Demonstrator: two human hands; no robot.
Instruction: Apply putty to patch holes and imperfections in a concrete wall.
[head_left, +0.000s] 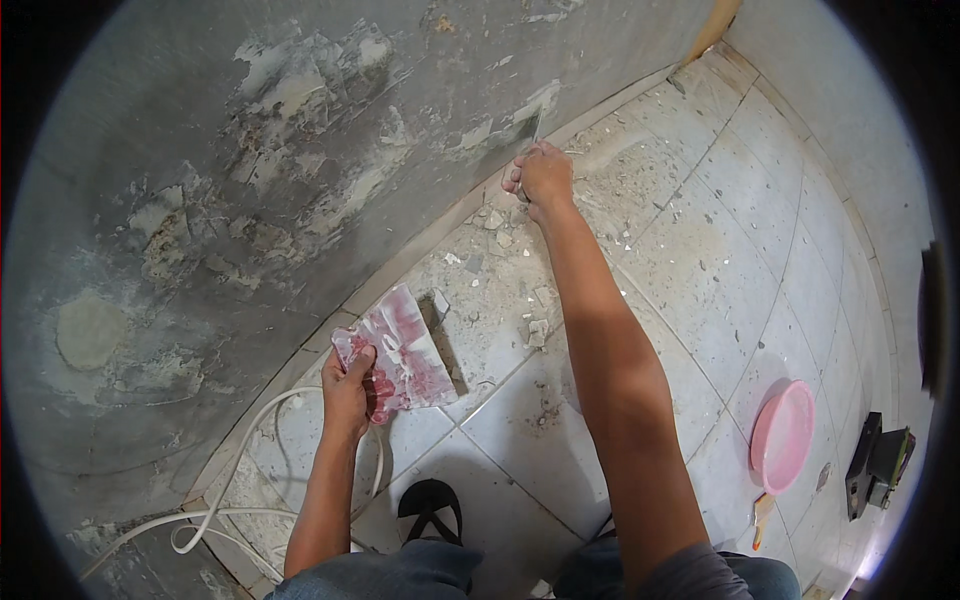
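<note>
My left hand [346, 398] grips the edge of a flat pink-red board [405, 350] smeared with white putty, thumb on top. It is held low beside the foot of the wall. My right arm reaches far forward, and my right hand [545, 175] is closed round a putty knife [538, 126]. Its thin blade is seen nearly edge-on at the lower part of the grey wall [420, 60], beside a pale putty smear [541, 103]; the handle is mostly hidden in my fist. I cannot tell whether the blade touches the wall.
Plaster chips [495, 225] and dust litter the tiled floor [720, 330] along the wall. A white cable [235, 450] loops at lower left. On the right are a pink basin [783, 437], a paintbrush [762, 515] and a dark boxy object [875, 465]. My sandalled foot [430, 505] stands below.
</note>
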